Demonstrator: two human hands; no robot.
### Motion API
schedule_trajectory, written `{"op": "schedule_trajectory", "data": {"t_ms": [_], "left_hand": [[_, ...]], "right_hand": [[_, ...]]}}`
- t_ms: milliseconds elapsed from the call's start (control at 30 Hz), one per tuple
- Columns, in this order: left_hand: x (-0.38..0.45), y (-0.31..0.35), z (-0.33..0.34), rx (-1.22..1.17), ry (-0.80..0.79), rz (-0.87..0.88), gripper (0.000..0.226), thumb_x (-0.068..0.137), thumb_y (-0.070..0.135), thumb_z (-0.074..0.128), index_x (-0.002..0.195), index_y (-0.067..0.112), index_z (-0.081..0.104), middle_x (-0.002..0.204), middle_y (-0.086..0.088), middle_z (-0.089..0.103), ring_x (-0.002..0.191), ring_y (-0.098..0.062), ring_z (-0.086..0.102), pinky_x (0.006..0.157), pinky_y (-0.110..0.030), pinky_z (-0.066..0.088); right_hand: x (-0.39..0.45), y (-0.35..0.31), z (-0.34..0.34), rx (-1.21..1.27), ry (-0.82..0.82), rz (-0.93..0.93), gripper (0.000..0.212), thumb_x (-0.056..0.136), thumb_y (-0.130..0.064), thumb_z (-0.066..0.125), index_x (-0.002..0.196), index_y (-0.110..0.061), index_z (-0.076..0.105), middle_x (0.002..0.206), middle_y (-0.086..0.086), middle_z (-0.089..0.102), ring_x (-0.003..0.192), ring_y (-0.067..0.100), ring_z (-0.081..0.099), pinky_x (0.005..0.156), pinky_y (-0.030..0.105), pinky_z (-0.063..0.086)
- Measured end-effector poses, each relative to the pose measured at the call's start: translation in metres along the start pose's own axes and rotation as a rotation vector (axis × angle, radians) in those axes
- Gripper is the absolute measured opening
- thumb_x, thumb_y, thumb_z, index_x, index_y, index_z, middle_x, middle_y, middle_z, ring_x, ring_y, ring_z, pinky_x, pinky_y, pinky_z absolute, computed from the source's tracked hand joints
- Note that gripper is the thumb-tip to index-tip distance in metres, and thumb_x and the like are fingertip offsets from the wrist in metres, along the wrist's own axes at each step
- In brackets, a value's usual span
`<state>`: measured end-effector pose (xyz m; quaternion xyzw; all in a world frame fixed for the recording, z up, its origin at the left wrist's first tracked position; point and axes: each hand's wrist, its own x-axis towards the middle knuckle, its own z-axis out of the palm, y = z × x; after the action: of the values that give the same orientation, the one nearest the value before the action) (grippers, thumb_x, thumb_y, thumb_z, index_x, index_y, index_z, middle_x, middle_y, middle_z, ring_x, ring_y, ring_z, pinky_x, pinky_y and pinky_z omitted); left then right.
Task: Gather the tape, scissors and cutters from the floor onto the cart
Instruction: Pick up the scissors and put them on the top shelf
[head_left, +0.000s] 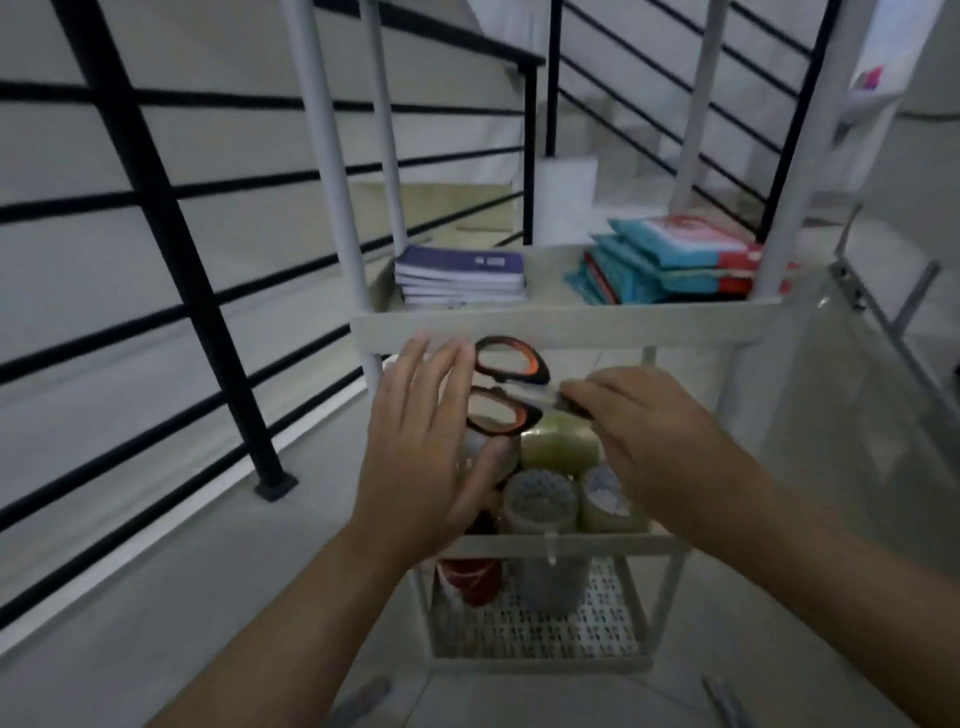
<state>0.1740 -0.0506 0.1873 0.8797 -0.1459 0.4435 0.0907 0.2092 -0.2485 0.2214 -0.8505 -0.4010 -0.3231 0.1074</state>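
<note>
A white three-tier cart stands in front of me. My right hand grips the blade end of scissors with black and orange handles and holds them over the middle shelf. My left hand is flat with spread fingers beside the handles, touching or nearly touching them. Under the scissors, several rolls of clear and tan tape fill the middle shelf. A grey tool and a blurred grey object lie on the floor at the bottom edge.
The top shelf holds a stack of blue notebooks and teal and red packets. A red can stands on the perforated bottom shelf. A black stair railing runs along the left, with stairs behind the cart. A folded metal frame leans at the right.
</note>
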Motion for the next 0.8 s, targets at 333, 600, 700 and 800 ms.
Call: {"op": "schedule_trajectory", "data": {"t_ms": [333,600,700,800], "left_hand": [[0.1,-0.005,-0.049,0.33,-0.298,-0.003,0.043,0.089,0.016,0.034,0.129,0.006,0.045,0.136,-0.013,0.049,0.135,-0.031,0.032,0.112,-0.047,0.023],[0.107,-0.01,-0.041,0.151,-0.642,-0.122,0.03,0.093,0.029,0.036,0.101,0.01,0.058,0.108,-0.012,0.063,0.097,-0.026,0.054,0.093,-0.037,0.039],[0.101,-0.019,-0.032,0.117,-0.626,-0.12,0.032,0.091,0.039,0.041,0.093,0.012,0.058,0.099,-0.01,0.063,0.087,-0.023,0.052,0.078,-0.035,0.044],[0.099,-0.022,-0.027,0.13,-0.616,-0.147,0.035,0.091,0.044,0.041,0.087,0.013,0.058,0.092,-0.008,0.063,0.083,-0.02,0.048,0.076,-0.034,0.044]], "right_hand": [[0.115,0.011,-0.046,0.089,-0.146,0.075,0.039,0.089,0.001,0.047,0.123,-0.016,0.059,0.12,0.01,0.064,0.11,0.026,0.056,0.083,0.019,0.034],[0.133,0.022,-0.023,0.275,-0.456,0.141,0.024,0.085,-0.012,0.063,0.108,-0.015,0.068,0.114,0.006,0.065,0.101,0.013,0.057,0.08,0.017,0.042],[0.135,0.025,-0.022,0.343,-0.504,0.183,0.023,0.084,-0.012,0.064,0.107,-0.014,0.069,0.113,0.003,0.065,0.099,0.009,0.055,0.078,0.011,0.044],[0.14,0.023,-0.019,0.354,-0.532,0.196,0.021,0.084,-0.011,0.065,0.104,-0.012,0.071,0.11,0.004,0.067,0.102,0.014,0.06,0.086,0.021,0.048]]}}
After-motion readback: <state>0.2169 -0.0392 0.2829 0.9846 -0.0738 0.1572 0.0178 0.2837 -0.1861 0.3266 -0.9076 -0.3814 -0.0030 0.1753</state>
